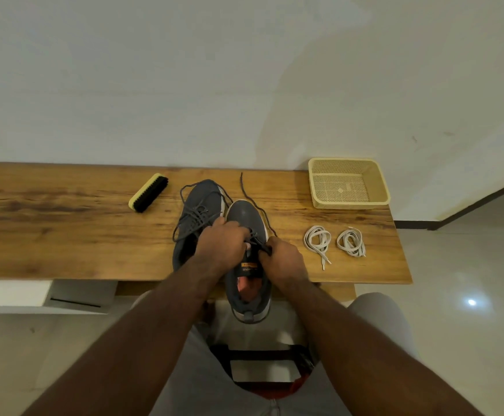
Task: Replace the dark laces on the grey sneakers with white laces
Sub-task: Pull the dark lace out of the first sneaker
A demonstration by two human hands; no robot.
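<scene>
While you work at the near grey knit sneaker with the white sole (246, 217), remember that its dark round lace (255, 202) is soft and limp, so it will not push through an eyelet; I think you must pull it, taking hold close to the eyelets. This sneaker lies with its toe on the brown wooden table (65, 223) and its heel hanging over the near edge. Its twin, the second grey sneaker (204, 199), lies just to the left, touching it and still laced.

Your left hand (222, 243) curls over the lace area; what its fingers grip is hidden. Your right hand (282, 259) pinches a dark bunch of lace beside the tongue, fingers curled. Both forearms reach forward and meet over the shoe.

Two coiled flat white laces (318, 240) wait on the table to the right, near a cream plastic mesh basket (348, 202). They look light and flexible.
</scene>
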